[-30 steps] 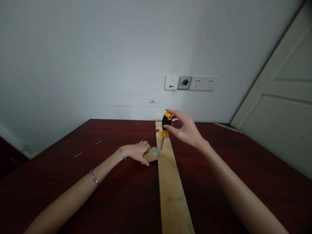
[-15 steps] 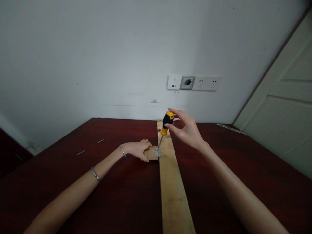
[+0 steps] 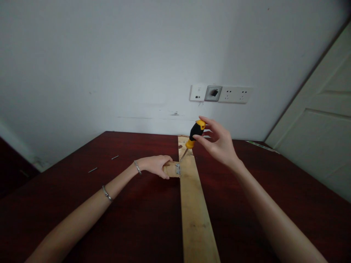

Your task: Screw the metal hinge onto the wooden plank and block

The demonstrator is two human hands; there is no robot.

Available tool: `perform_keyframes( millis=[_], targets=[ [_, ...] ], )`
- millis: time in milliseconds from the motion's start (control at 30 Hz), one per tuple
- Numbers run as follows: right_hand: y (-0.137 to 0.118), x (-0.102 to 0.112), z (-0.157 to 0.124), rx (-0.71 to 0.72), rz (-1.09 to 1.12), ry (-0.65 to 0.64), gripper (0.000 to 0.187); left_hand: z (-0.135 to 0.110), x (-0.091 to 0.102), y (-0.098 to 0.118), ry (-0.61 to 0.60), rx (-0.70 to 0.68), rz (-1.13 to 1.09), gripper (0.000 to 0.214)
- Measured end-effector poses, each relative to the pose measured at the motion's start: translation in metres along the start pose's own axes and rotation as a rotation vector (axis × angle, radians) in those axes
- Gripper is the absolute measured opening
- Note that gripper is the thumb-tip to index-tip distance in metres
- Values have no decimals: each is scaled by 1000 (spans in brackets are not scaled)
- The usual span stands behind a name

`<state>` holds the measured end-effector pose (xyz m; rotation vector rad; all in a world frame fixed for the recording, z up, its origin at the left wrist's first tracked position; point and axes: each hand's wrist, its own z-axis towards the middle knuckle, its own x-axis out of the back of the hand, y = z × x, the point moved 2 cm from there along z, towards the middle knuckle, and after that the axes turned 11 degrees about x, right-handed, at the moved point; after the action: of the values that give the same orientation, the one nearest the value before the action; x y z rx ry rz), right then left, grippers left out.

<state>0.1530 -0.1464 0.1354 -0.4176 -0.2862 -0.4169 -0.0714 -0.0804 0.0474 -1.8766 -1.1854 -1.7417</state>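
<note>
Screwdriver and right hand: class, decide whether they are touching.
Touching. The head view shows the right hand pinching the screwdriver by its black-and-yellow handle, between thumb and fingertips.

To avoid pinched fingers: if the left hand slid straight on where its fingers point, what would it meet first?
Probably the metal hinge at the end of the wood block under the left hand, then the long plank.

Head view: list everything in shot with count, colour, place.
Table: one, dark red, underneath.
Long plank: one, pale wood, along table's middle.
Small block: one, pale wood, against plank's left edge.
Hinge: one, silver, bridging block and plank.
Screwdriver: one, yellow-black, tilted, tip by hinge.
Metal pins: two, grey, table's far left.
Socket plates: three, white and grey, wall.
Door: one, white, right.
Left hand: one, on the block.
Right hand: one, fingers holding screwdriver.
</note>
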Motion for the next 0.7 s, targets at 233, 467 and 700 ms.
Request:
perform_keyframes(
  millis=[233, 467, 700],
  targets=[
    [-8, 20, 6, -18, 20, 138, 53, -10, 14, 10, 102, -54, -22, 61],
    [-13, 17, 5, -17, 41, 96, 53, -14, 15, 25, 115, -99, 18, 63],
    [-6, 16, 4, 39, 50, 81, 55, -6, -1, 30, 163, -139, 83, 63]
  ],
)
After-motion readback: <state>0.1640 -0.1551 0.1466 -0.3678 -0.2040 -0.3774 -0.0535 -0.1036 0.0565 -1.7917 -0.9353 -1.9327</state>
